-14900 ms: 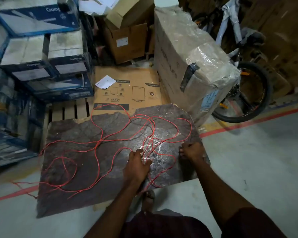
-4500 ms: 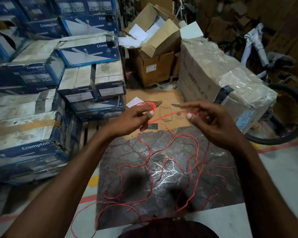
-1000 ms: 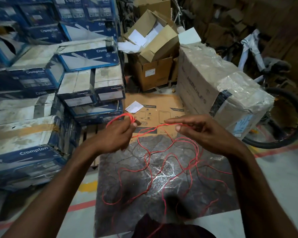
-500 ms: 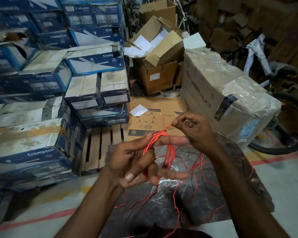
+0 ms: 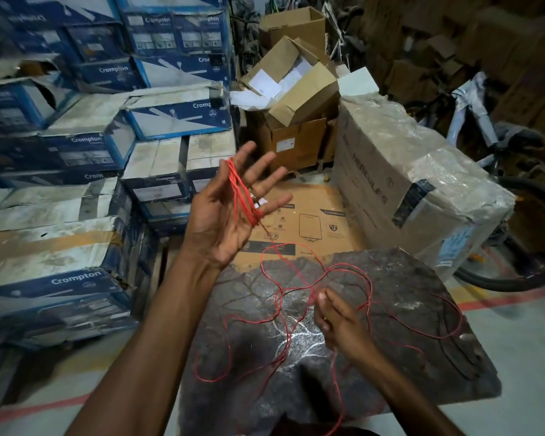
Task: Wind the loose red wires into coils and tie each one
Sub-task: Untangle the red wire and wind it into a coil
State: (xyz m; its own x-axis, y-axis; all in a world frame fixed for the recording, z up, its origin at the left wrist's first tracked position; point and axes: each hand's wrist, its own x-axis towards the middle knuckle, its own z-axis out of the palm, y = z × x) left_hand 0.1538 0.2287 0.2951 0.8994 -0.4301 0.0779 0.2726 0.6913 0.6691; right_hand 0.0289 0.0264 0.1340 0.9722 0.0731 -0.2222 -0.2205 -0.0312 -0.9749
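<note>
From the head camera, the only view, the left hand [image 5: 230, 212] is raised palm-up with fingers spread wide, and several turns of red wire [image 5: 243, 191] run across it from the forefinger down to the little finger. That is the beginning of a coil, resting on the open hand rather than gripped. From its lower end a single strand drops toward the right hand [image 5: 337, 319], which sits low with thumb and fingers pinched on the wire, feeding it upward.

The rest of the red wire lies in loose, overlapping loops [image 5: 296, 309] on the dark marbled slab [image 5: 438, 309] that serves as the tabletop, with one strand trailing over its near edge toward the person. Stacked blue cartons [image 5: 76, 146], a flat cardboard sheet [image 5: 315, 218], a plastic-wrapped box [image 5: 416, 187] and a bicycle [image 5: 516, 215] crowd round it.

Winding looks barely begun, and nothing is tied yet. The worry I'd have is those open fingers: with no grip on the turns, a tug from below could slide them off the hand and undo the coil. The loops on the slab cross one another, so pulling could draw them into a knot or drag the whole tangle over the edge.
</note>
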